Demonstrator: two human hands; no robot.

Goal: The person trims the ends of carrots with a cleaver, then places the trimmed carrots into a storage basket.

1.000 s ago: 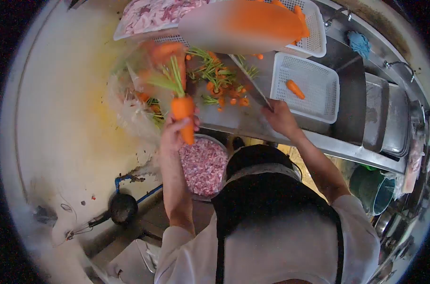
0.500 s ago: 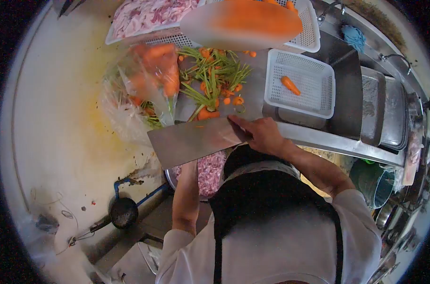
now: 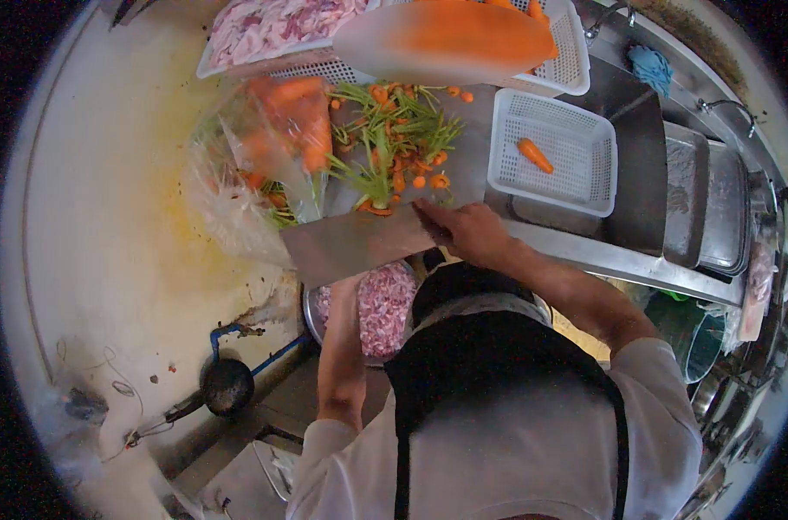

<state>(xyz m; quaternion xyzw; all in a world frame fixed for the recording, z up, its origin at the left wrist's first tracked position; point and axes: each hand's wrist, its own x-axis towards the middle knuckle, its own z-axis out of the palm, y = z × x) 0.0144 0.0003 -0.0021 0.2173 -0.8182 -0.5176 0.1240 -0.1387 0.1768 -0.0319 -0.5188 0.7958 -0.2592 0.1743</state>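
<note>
My right hand (image 3: 467,230) is closed round the handle end of a broad cleaver (image 3: 355,243), its fingers at the blade's near corner. The blade lies across the view and covers my left hand; only the left forearm (image 3: 340,342) shows below it. Just beyond the blade's edge sits a carrot top (image 3: 375,208) with green stems. More cut carrot tops and green stalks (image 3: 402,130) are heaped on the metal counter (image 3: 476,147). A clear plastic bag (image 3: 281,147) of carrots stands to the left. One carrot (image 3: 535,156) lies in a white basket (image 3: 606,152).
A bowl of chopped meat (image 3: 383,312) is below the blade. At the back stand a basket of sliced meat (image 3: 281,30) and a basket of carrots (image 3: 571,52), partly blurred. The sink (image 3: 641,173) with a blue cloth (image 3: 650,69) is at the right.
The cleaver and my right hand have shifted slightly, and the blade is tilted more. The orange piece beyond the blade looks smaller, and more of the meat bowl shows.
</note>
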